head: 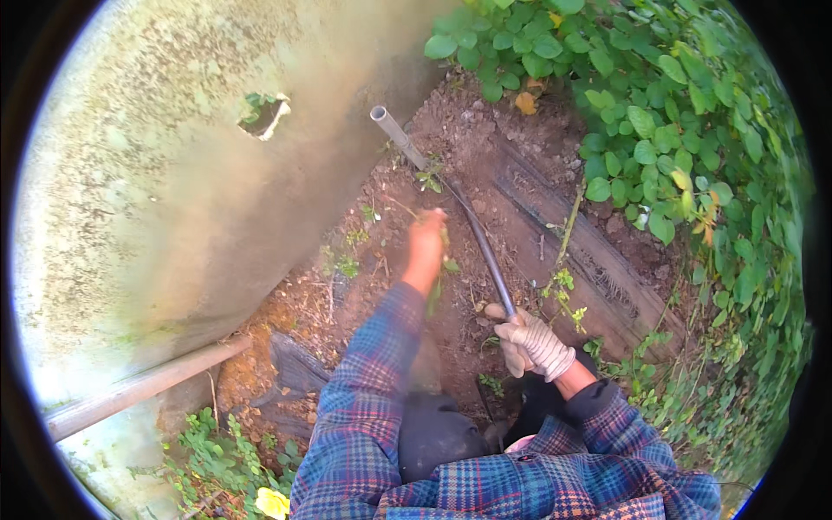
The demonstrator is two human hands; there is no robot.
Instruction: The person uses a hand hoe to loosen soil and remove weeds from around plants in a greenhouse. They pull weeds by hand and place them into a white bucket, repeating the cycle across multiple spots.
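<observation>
My bare left hand [425,242], blurred by motion, is closed around a thin leafy weed [450,265] above the soil. Green leaves hang below my fist, and a dry stem shows past it. A pale glove covers my right hand [534,343], which grips the near end of a long, dark, slightly curved metal tool [484,244]. Its far end reaches the ground beside a grey pipe [398,138]; whether it has a blade there, I cannot tell. Small weeds [348,265] grow in the soil left of my left hand.
A stained concrete wall [188,195] with a broken hole rises at the left. Another pipe [149,383] juts out low beside it. Dense leafy bushes [650,136] crowd the right side. Torn black ground sheet [591,260] lies on the soil, near a thorny-looking stem [572,224]. A yellow flower [272,502] is at lower left.
</observation>
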